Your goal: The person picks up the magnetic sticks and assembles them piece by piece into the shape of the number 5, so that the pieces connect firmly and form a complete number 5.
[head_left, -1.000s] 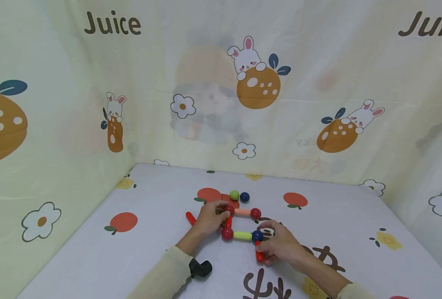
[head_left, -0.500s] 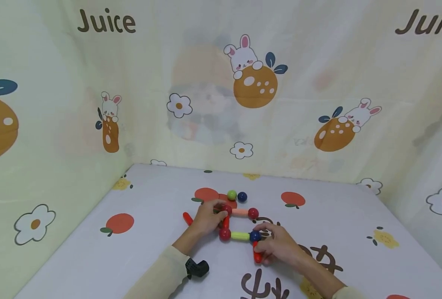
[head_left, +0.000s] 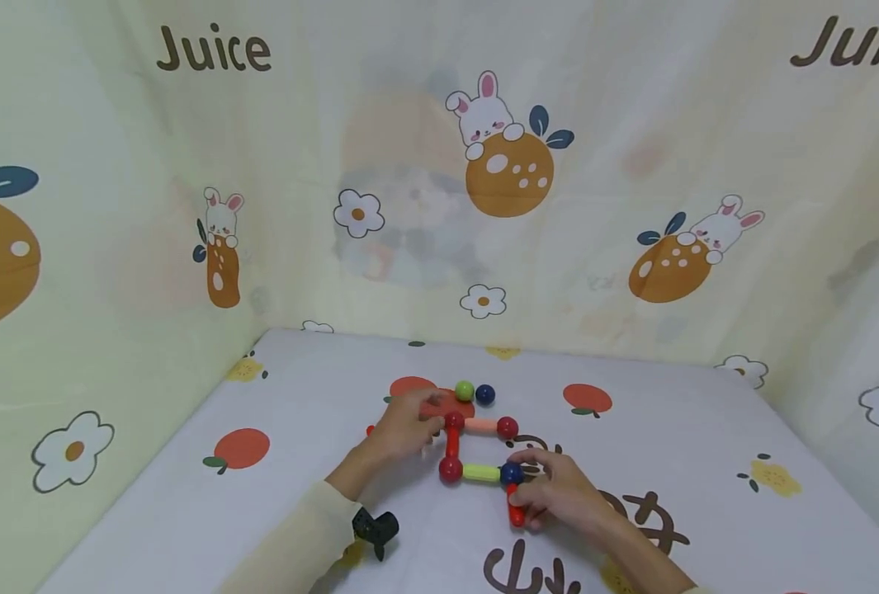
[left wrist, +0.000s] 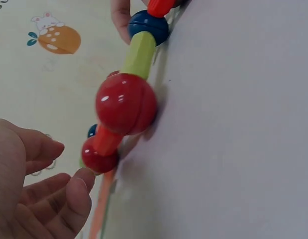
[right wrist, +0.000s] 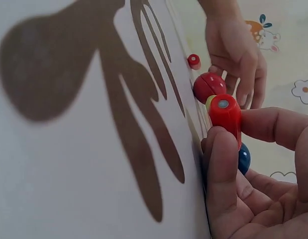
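Note:
A magnetic stick-and-ball figure lies on the table. A red ball (head_left: 455,421) at its back left joins a salmon stick (head_left: 480,425), which ends in another red ball (head_left: 508,428). A red stick (head_left: 451,443) runs forward to a third red ball (head_left: 451,469), then a yellow-green stick (head_left: 481,473) leads to a blue ball (head_left: 511,473). My right hand (head_left: 561,493) pinches a red magnetic stick (right wrist: 226,117) at the blue ball, thumb and finger on opposite sides. Beside the back-left ball, my left hand (head_left: 402,425) holds nothing, its fingers parted and loosely bent.
Behind the figure sit a loose green ball (head_left: 465,391) and a dark blue ball (head_left: 485,395). Another red stick (head_left: 370,430) is mostly hidden behind the left hand. A printed cloth curtain (head_left: 409,247) rises along the table's back edge.
My left hand has let go of the back-left red ball and drawn slightly left, its fingers spreading. My right hand keeps its pinch on the red stick by the blue ball.

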A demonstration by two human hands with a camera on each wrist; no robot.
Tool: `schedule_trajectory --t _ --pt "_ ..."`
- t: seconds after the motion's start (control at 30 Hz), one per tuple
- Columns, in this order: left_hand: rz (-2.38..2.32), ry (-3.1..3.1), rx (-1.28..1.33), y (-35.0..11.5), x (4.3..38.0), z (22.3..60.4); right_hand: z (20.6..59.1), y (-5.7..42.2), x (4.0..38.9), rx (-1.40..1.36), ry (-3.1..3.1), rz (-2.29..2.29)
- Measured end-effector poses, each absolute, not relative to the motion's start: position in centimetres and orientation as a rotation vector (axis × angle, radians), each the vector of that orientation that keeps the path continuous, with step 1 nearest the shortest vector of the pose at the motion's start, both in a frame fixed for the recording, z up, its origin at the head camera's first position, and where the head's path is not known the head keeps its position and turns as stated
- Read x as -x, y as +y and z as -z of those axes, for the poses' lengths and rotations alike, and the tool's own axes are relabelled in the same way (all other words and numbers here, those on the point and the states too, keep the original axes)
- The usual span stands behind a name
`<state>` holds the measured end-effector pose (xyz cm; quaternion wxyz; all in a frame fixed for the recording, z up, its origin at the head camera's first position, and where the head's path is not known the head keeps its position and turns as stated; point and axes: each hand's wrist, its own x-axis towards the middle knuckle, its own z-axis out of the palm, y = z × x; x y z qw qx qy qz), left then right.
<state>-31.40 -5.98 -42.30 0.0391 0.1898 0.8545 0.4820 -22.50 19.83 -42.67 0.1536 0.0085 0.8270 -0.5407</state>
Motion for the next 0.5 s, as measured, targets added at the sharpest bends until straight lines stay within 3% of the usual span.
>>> schedule_trajectory --t 0.5 --pt "-1.144 2.879 -0.720 -9.8 31.4 39.5 42.6 20.1 22.4 -0.016 2.315 1.564"
